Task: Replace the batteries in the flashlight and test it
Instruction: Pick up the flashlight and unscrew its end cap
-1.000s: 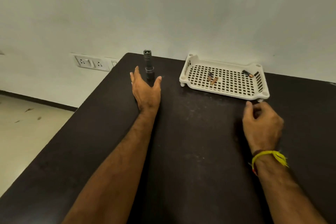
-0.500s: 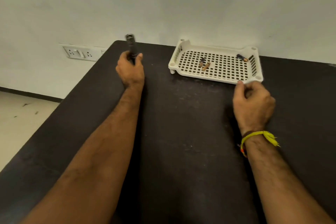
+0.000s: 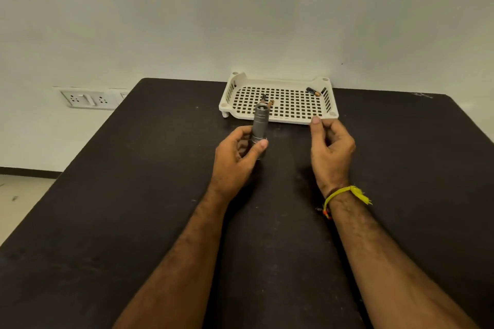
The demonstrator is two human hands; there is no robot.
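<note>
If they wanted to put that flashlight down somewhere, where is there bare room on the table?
Bare dark table lies left of the left hand, which holds the flashlight, and right of the right hand. It is tight between the hands and the white tray, where a battery lies.

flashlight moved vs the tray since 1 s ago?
Yes. The flashlight, gripped by the left hand, was standing well left of the white tray; it is now lifted and overlaps the tray's near-left edge, so it went right and toward the person.

A plain pale wall [image 3: 240,13] fills the upper half of the frame. A dark table [image 3: 133,222] spreads across the lower half. At left, a white socket panel [image 3: 88,98] sits above a black skirting strip [image 3: 26,170] and light floor [image 3: 18,195].
</note>
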